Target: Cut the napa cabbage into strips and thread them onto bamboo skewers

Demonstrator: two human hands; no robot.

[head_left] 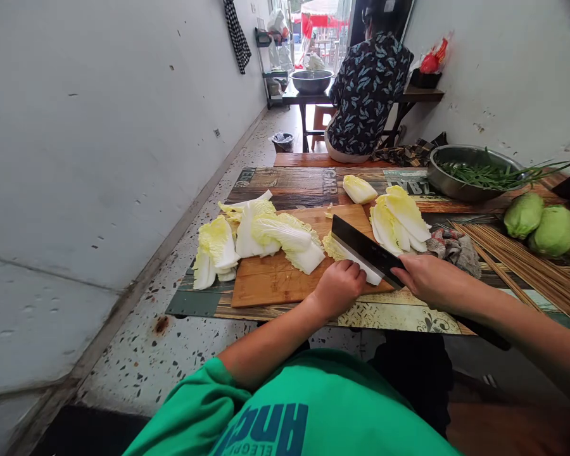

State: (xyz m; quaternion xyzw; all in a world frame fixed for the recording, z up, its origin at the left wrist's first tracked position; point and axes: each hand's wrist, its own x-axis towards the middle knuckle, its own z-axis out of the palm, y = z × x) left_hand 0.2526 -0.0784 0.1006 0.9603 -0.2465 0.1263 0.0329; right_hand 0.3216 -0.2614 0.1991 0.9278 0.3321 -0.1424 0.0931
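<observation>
My right hand grips a dark-bladed cleaver, its blade slanting across a Chinese cabbage leaf near the right end of the wooden cutting board. With fingers curled, my left hand holds that leaf down beside the blade. Loose cabbage leaves lie over the left part of the board, and more leaves overlap its left edge. To the right of the blade rests a stack of leaves. A small cabbage heart sits behind the board.
At the right are a crumpled cloth, a bundle of thin wooden sticks, pale green round vegetables and a steel basin with long green vegetables. Beyond the table, a person sits facing away, near another basin.
</observation>
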